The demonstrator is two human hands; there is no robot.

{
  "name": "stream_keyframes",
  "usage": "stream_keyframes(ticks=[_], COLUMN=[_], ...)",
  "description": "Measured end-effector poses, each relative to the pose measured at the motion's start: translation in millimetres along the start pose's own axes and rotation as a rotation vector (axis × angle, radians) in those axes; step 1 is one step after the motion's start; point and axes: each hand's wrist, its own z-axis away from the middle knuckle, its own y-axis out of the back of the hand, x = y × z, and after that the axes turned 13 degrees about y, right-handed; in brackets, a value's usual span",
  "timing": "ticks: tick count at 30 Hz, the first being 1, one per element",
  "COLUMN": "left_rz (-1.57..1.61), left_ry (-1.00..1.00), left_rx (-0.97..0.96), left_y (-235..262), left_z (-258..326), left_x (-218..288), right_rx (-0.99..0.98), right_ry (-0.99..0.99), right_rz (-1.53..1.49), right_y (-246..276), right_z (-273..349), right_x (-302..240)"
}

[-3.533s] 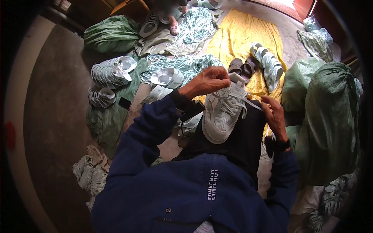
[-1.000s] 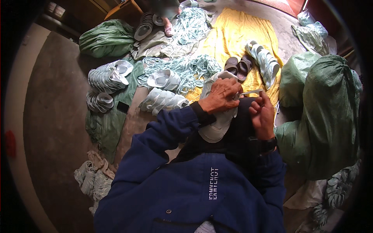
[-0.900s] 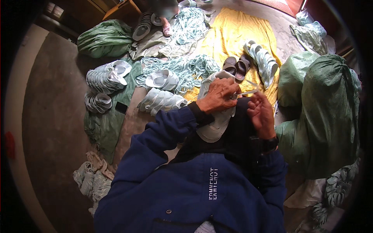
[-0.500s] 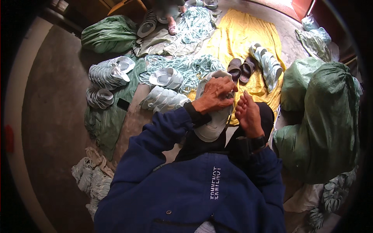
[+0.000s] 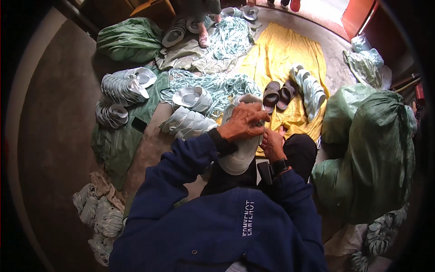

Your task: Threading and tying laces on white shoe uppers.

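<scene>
A pale grey shoe upper (image 5: pixel 239 159) lies across my lap, its toe end toward me. My left hand (image 5: pixel 244 121) is over its middle, closed on it with bent fingers. Against the upper's right edge, just below my left fingertips, is my right hand (image 5: pixel 273 144). Its fingers are pressed together in a pinch, and what is between them is too small to make out. Beyond the upper, a tangle of pale blue-green laces (image 5: pixel 217 86) spreads over the floor. Close to its left side are a single upper (image 5: pixel 192 97) and a row of nested uppers (image 5: pixel 186 123).
Stacks of uppers (image 5: pixel 121 88) and a dark phone (image 5: pixel 139 124) rest on a green cloth (image 5: pixel 118 147). Dark slippers (image 5: pixel 278 96) and more uppers (image 5: pixel 309 93) sit on yellow cloth (image 5: pixel 290 50). Large green sacks (image 5: pixel 380 158) stand at right. Another person's leg (image 5: pixel 202 34) shows far ahead.
My right hand has moved left to the shoe upper's edge, its fingers now pinched together. My left hand stays on the upper. The whole view has shifted slightly.
</scene>
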Motion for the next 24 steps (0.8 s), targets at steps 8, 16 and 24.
stream_keyframes(ticks=[8,16,24], left_rz=[0.087,0.072,-0.037], left_ry=[0.037,0.043,-0.133], left_rx=[-0.023,0.016,0.190], left_y=[3,-4,-9], left_z=[5,7,8], left_x=[-5,-16,-23], right_rx=[0.123,-0.073,-0.117], right_ry=[0.359,0.423,0.427], right_rz=[-0.405,-0.528,-0.143], right_y=[-9,14,24], right_z=[6,20,38], right_x=[-63,-134,-111])
